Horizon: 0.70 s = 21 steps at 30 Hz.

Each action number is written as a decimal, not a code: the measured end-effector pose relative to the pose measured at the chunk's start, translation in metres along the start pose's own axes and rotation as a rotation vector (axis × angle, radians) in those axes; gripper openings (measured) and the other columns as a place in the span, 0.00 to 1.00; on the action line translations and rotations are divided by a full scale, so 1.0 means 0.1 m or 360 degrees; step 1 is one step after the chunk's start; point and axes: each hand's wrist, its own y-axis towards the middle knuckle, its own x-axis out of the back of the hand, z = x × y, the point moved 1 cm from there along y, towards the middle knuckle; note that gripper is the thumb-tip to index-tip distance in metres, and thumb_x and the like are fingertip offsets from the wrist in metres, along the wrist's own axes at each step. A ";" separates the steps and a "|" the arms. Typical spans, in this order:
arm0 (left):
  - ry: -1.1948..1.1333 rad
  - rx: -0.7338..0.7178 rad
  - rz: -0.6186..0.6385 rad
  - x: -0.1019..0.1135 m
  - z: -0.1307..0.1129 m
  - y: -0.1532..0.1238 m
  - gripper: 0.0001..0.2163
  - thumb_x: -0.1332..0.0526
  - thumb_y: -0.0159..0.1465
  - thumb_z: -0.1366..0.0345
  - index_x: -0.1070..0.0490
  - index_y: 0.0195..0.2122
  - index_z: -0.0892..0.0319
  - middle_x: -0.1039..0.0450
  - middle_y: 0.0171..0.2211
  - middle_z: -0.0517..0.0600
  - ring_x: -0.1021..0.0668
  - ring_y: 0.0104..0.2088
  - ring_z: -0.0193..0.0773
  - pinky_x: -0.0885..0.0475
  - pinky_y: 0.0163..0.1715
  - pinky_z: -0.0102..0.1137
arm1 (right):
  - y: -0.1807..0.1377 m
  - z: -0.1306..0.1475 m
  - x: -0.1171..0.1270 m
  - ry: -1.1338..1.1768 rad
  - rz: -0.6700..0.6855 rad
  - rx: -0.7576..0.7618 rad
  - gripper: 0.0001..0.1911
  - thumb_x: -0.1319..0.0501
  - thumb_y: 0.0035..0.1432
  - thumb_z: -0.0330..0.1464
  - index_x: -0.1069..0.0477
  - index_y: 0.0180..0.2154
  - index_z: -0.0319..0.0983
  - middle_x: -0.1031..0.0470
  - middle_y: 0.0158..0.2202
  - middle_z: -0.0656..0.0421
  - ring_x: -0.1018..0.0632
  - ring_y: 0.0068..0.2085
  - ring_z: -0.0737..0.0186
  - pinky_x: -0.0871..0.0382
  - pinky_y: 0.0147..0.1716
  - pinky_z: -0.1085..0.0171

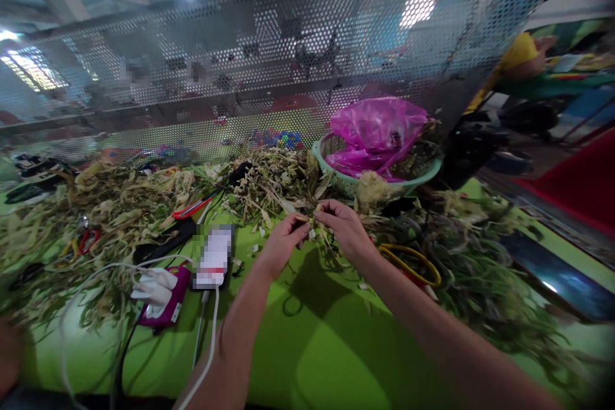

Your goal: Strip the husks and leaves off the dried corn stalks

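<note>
My left hand (282, 242) and my right hand (342, 225) meet above a bright green table (312, 346). Both pinch a small bunch of dried plant stems (313, 223) between their fingertips. The fingers of each hand are closed on the bunch. Just beyond the hands lies a big heap of dried leaves and stalks (269, 182). Loose green stems trail down under the bunch onto the table.
A green basket (423, 176) holding a pink plastic bag (377, 131) stands behind my right hand. Left of my arms lie a phone (214, 257), a pink power strip (166, 298) with white plugs and cables, and red-handled cutters (195, 206). A perforated metal screen (269, 64) backs the table.
</note>
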 end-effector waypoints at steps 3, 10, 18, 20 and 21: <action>0.0001 -0.0007 0.0054 0.00 -0.02 -0.01 0.11 0.36 0.57 0.57 0.31 0.34 0.59 0.39 0.24 0.44 0.39 0.23 0.29 0.45 0.23 0.27 | -0.01 -0.03 -0.02 0.0064 -0.0064 -0.0034 0.09 0.37 0.46 0.36 0.34 0.25 0.39 0.38 0.21 0.65 0.38 0.23 0.68 0.44 0.25 0.67; 0.0132 -0.0035 -0.0041 0.04 0.01 0.01 0.10 0.37 0.57 0.58 0.32 0.32 0.60 0.36 0.26 0.44 0.37 0.26 0.30 0.42 0.27 0.26 | 0.05 0.08 0.10 -0.0558 -0.0013 0.0418 0.09 0.36 0.49 0.36 0.28 0.33 0.39 0.30 0.30 0.61 0.31 0.30 0.64 0.36 0.32 0.64; 0.0558 -0.0088 -0.0020 0.04 0.11 0.05 0.06 0.41 0.59 0.64 0.32 0.34 0.61 0.32 0.29 0.46 0.33 0.30 0.33 0.38 0.33 0.28 | -0.03 0.29 0.04 -0.1194 0.0305 0.0848 0.04 0.36 0.54 0.31 0.25 0.35 0.42 0.25 0.36 0.57 0.28 0.42 0.57 0.39 0.45 0.58; 0.0607 -0.0075 -0.0017 0.02 0.10 0.05 0.06 0.41 0.58 0.64 0.32 0.34 0.61 0.31 0.29 0.46 0.32 0.31 0.33 0.38 0.33 0.28 | -0.04 0.27 0.02 -0.1259 0.0295 0.0839 0.02 0.36 0.54 0.29 0.26 0.32 0.41 0.25 0.34 0.57 0.28 0.40 0.57 0.39 0.43 0.59; 0.0628 -0.0067 -0.0016 0.01 0.10 0.04 0.06 0.41 0.58 0.64 0.32 0.33 0.61 0.31 0.30 0.47 0.32 0.31 0.34 0.37 0.33 0.28 | -0.03 0.25 0.02 -0.1275 0.0291 0.0838 0.01 0.36 0.54 0.29 0.27 0.31 0.40 0.26 0.33 0.57 0.28 0.39 0.57 0.39 0.42 0.59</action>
